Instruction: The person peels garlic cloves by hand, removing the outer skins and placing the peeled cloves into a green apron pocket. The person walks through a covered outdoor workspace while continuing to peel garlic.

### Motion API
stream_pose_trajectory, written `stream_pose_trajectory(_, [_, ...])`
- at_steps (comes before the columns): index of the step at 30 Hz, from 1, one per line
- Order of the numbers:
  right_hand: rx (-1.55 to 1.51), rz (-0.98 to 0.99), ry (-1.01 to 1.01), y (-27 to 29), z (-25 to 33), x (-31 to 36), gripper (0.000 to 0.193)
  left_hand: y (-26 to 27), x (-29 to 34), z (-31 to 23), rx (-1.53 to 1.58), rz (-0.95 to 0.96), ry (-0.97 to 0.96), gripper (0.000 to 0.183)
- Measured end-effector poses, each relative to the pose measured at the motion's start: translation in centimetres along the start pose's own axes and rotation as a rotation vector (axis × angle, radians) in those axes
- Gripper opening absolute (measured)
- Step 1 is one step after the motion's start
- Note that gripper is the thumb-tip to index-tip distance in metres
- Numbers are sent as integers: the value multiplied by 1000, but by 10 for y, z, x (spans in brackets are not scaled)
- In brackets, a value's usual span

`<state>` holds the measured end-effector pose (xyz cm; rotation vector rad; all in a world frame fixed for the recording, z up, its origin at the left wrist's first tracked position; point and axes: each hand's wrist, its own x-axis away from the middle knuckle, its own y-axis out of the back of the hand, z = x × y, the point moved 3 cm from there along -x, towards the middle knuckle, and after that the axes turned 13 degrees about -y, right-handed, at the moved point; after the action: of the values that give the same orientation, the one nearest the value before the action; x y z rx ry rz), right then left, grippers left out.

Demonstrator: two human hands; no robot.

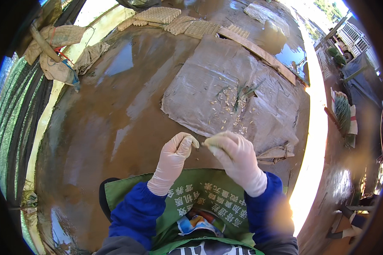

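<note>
My left hand [174, 161], in a pale thin glove, is raised above my lap with its thumb and forefinger pinched together. Close beside it, fingertips nearly meeting, my right hand [237, 161] is gloved too and closed in a pinch, slightly blurred. A tiny dark bit shows at the right fingertips; what either hand holds is too small to name. Beyond them a grey-brown sheet [191, 93] lies on the ground. Scattered on it are many small pale pieces [225, 121] and a few green onion-like stalks [241, 94]. A green apron [127, 195] covers my lap.
A wooden board [259, 55] lies along the sheet's far edge, with moulded egg-tray-like mats [200, 29] beyond. Wet mud and puddles [291, 57] surround it. Old sacks [61, 36] hang at the left. A bundle of green stalks [341, 110] and a truck [354, 38] are at right.
</note>
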<state>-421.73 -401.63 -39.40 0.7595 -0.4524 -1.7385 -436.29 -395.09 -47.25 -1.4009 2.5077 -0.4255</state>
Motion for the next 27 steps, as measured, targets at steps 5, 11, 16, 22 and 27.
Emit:
stream_pose_trajectory(5, [-152,44,444,48,76,36,23,-2,1,6,136,89,175,25])
stream_pose_trajectory(11, [-344,-121,517,51,98,48,11,-2,2,7,71,103,158,31])
stream_pose_trajectory(16, [-468,-29,580,50,91,48,9,-2,2,4,64,93,160,27])
stream_pose_trajectory(22, [-488,-38,601,49,90,55,8,0,2,5,79,91,168,24])
stream_pose_trajectory(27, [-521,-71,644,48,89,56,8,0,3,3,66,89,156,24])
